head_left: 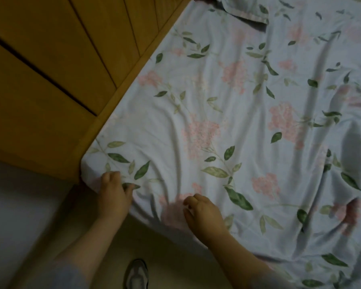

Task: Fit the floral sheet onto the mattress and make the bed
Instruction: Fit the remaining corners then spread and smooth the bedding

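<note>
Both hands are meeting the soft, limp floral sheet (227, 113) at its corner hem: left hand (112, 192) seemingly pinching it, right hand (203, 213) curling, grip unclear.

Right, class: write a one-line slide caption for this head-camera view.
Left hand grips the wrinkled floral sheet at the bed corner beside wooden panelling, right hand on the sheet's edge nearby.

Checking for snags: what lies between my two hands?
Only wrinkled floral sheet lies between the left hand and right hand, as the head view shows.
</note>
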Tool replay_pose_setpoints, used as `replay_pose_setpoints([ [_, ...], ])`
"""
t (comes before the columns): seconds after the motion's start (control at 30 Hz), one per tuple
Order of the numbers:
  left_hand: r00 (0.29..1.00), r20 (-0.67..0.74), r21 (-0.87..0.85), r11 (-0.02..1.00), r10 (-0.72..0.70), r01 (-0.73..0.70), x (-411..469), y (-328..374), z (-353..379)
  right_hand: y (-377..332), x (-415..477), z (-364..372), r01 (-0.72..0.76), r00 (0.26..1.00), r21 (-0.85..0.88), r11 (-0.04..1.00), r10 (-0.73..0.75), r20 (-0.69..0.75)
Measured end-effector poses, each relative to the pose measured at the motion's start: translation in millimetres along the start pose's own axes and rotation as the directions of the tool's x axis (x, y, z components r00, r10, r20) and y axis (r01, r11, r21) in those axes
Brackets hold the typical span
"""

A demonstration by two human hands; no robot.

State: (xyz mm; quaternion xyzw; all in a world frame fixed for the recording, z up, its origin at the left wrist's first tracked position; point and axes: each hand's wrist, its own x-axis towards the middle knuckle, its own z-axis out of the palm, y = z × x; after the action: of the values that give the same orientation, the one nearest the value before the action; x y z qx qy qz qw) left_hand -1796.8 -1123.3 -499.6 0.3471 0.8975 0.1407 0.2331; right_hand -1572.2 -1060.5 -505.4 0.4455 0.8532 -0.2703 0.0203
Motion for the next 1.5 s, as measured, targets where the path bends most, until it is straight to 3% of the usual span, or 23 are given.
replay_pose_setpoints([
  [0.1,0.997,0.013,0.0,0.997,-0.08,0.08,19.0,-28.1,-13.0,-36.6,25.1,10.0,0.022,1.0,0.039,0.999,-0.022,0.014],
  [0.3,0.998,-0.036,0.001,0.999,-0.043,0.043,42.5,-63.5,-25.1,-94.5,59.4,36.8,0.074,0.997,0.115,0.991,-0.069,-0.041],
  [0.47,0.976,0.007,-0.063,0.974,-0.216,0.216,70.8,-72.9,-29.7,-110.9,71.0,47.2,0.07,0.997,0.112,0.991,-0.065,-0.05],
  [0.57,0.982,-0.006,-0.076,0.979,-0.189,0.188,74.0,-80.0,-34.9,-112.2,73.1,49.4,0.034,0.999,0.112,0.993,-0.029,-0.045],
  [0.7,0.985,-0.098,-0.227,0.967,-0.143,0.118,58.9,-90.6,-45.2,-114.5,70.2,50.7,-0.005,0.999,0.108,0.994,0.01,-0.041],
  [0.83,0.958,-0.279,-0.196,0.98,-0.074,0.019,49.0,-95.1,-50.0,-113.4,68.4,52.8,-0.043,0.994,0.026,0.999,0.045,-0.101],
  [0.9,0.967,-0.254,-0.056,0.998,-0.025,0.011,53.1,-100.0,-50.2,-108.5,67.1,57.4,-0.057,0.993,-0.023,0.998,0.054,-0.107],
  [0.97,0.981,-0.194,0.124,0.992,0.016,0.008,53.9,-105.8,-49.7,-105.5,64.9,60.8,-0.082,0.997,-0.027,0.996,0.082,0.016],
  [1.03,0.989,-0.135,0.196,0.98,0.067,-0.04,48.0,-111.4,-47.9,-101.9,62.9,63.7,-0.064,0.991,-0.023,0.998,0.066,0.119],
  [1.1,0.975,-0.14,0.185,0.972,0.172,-0.144,37.2,-111.9,-45.5,-100.5,61.0,64.2,-0.018,0.986,-0.013,1.0,0.02,0.168],
  [1.17,0.908,-0.193,0.202,0.921,0.371,-0.333,31.7,-104.6,-39.5,-101.4,57.1,63.6,0.011,0.971,0.003,1.0,-0.011,0.238],
  [1.23,0.845,-0.074,0.273,0.826,0.53,-0.494,35.4,-94.1,-30.5,-102.2,52.1,64.9,0.052,0.954,-0.015,0.999,-0.045,0.297],
  [1.3,0.878,0.127,0.303,0.825,0.462,-0.478,43.2,-84.6,-24.0,-104.2,46.6,63.2,0.017,0.957,0.021,1.0,-0.023,0.289],
  [1.37,0.925,0.281,0.354,0.868,0.256,-0.348,52.2,-77.6,-18.6,-102.4,42.0,61.7,-0.051,0.977,0.045,0.998,0.041,0.207],
  [1.43,0.943,0.313,0.411,0.88,0.111,-0.24,55.9,-69.6,-12.3,-94.8,37.5,59.9,-0.124,0.991,-0.009,0.992,0.124,0.051],
  [1.5,0.959,0.284,0.383,0.916,0.002,-0.115,54.7,-57.8,-9.5,-86.2,33.2,54.6,-0.238,0.971,-0.047,0.97,0.239,0.02],
])
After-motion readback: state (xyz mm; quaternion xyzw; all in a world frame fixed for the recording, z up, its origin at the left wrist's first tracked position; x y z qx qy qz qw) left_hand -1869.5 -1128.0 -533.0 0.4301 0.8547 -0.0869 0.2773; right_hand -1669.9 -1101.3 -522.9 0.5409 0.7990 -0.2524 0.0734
